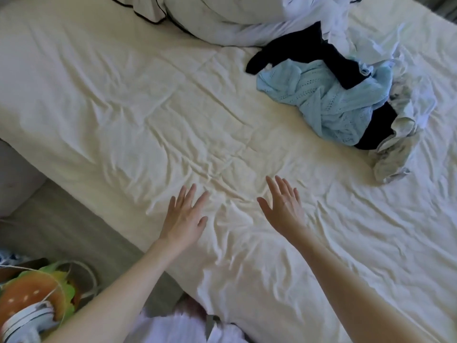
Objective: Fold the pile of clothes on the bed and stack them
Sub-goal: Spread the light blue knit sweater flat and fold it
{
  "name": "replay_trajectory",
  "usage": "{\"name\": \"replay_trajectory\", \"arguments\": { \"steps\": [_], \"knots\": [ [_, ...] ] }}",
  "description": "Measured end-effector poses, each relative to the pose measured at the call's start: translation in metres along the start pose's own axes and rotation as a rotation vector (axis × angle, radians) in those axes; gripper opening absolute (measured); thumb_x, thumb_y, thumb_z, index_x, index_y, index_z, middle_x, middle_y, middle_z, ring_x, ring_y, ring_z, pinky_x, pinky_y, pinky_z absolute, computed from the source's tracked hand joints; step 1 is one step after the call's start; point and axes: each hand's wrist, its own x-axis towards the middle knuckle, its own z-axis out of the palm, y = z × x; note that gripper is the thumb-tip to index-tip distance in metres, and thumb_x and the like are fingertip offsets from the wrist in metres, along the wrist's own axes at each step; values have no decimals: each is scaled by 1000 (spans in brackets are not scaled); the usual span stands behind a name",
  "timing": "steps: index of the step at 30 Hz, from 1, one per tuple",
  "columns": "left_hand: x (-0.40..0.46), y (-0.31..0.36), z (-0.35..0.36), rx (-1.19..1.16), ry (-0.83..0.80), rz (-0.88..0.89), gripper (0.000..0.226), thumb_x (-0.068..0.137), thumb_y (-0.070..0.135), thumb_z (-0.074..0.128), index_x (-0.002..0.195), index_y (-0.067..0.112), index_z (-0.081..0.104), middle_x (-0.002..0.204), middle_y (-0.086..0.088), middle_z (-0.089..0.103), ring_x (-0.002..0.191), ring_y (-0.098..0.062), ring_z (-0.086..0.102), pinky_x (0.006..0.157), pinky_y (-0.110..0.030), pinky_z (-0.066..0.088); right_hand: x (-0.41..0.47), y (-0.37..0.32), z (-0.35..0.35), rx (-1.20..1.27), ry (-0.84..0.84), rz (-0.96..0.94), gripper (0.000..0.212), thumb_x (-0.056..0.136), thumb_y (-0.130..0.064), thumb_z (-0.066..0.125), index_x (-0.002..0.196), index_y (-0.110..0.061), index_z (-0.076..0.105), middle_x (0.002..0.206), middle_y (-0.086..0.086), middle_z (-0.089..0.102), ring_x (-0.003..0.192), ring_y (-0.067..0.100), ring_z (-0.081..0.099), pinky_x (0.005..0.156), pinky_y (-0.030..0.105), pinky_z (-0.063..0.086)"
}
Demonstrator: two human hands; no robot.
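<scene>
Nearest the camera, at the lower left beside the bed, sits a burger-shaped plush (37,298) in orange and green, with a striped white and dark item (27,323) in front of it; no writing or label can be read on either. A bit of white garment (178,328) worn by the person shows at the bottom edge.

Both bare forearms reach forward over the bed (123,107), which is covered by a creased cream sheet. The left hand (184,216) is held flat above or on the sheet, palm down, its fingers (189,194) straight and slightly spread, grasping nothing. The right hand (284,206) lies just beside it, apart from it, also palm down with released, straight fingers and nothing in them. Whether the palms touch the sheet cannot be told.

Farther off, toward the upper right, the pile of clothes (346,95) lies unfolded on the bed, well apart from both hands: a light blue knitted piece (321,102), a dark navy garment (309,50) across and under it, and a crumpled pale grey-white garment (395,149) at the right. No brand or print is legible.

At the far edge lies a white pillow with dark piping (222,13).
</scene>
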Motion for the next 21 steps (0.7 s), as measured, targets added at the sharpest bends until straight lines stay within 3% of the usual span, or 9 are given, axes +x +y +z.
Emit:
{"name": "replay_trajectory", "arguments": {
  "steps": [6, 10, 17, 21],
  "knots": [
    [110, 18, 29, 87, -116, 31, 83, 90, 46, 52, 149, 31, -3, 156, -3, -18, 144, -25, -16, 114, -51, 0, 111, 48, 13, -14, 53, 78, 61, 98, -37, 41, 148, -13, 19, 154, 11, 22, 143, 26, 17, 116, 41, 15],
    [182, 30, 49, 53, -152, -32, 108, 75, 56, 66, 146, 39, -14, 152, 1, -31, 142, -26, -23, 109, -63, 5, 187, 89, 13, 36, 179, 178, 58, 97, -28, 46, 146, -6, 23, 151, 14, 27, 141, 28, 21, 113, 42, 23],
    [225, 32, 87, 255, -182, -155, 116, 67, 62, 67, 144, 41, -16, 152, -2, -31, 141, -30, -23, 103, -71, 10, 263, 134, 7, 193, 386, 381, 67, 96, -22, 48, 148, -5, 10, 154, 14, 18, 141, 29, 18, 114, 41, 21],
    [227, 32, 92, 282, -168, -181, 117, 67, 64, 65, 143, 42, -20, 152, -2, -31, 141, -30, -24, 103, -71, 11, 290, 145, 1, 362, 517, 498, 51, 94, -20, 47, 139, -2, 30, 141, 15, 37, 130, 29, 33, 106, 43, 29]
  ]
}}
